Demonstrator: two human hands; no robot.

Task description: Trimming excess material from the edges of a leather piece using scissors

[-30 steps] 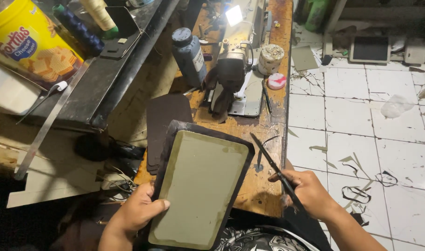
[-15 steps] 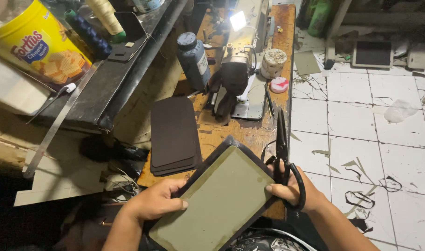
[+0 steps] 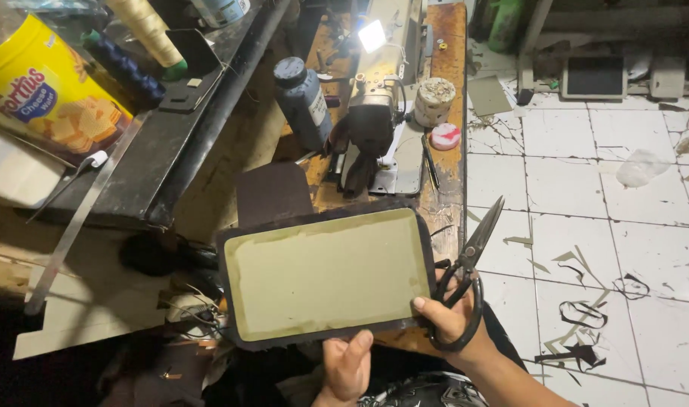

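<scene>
panel (image 3: 326,273) turned level, between hands

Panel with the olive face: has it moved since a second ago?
Yes. The panel has turned from upright to lying crosswise and has risen off the wooden table, now covering more of the dark stack behind it.

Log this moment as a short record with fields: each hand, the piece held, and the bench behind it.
left hand: left hand grips the lower edge of the panel, thumb on top
right hand: right hand pinches the panel's right lower corner and carries the scissors, blades up
panel: dark rectangular panel, rounded corners, olive-tan face, held landscape
bench: wooden bench with sewing machine
near machine: dark bottle, pale round tub, small pink-and-white disc
under panel: dark flat piece
floor: white tiles with scraps
</scene>
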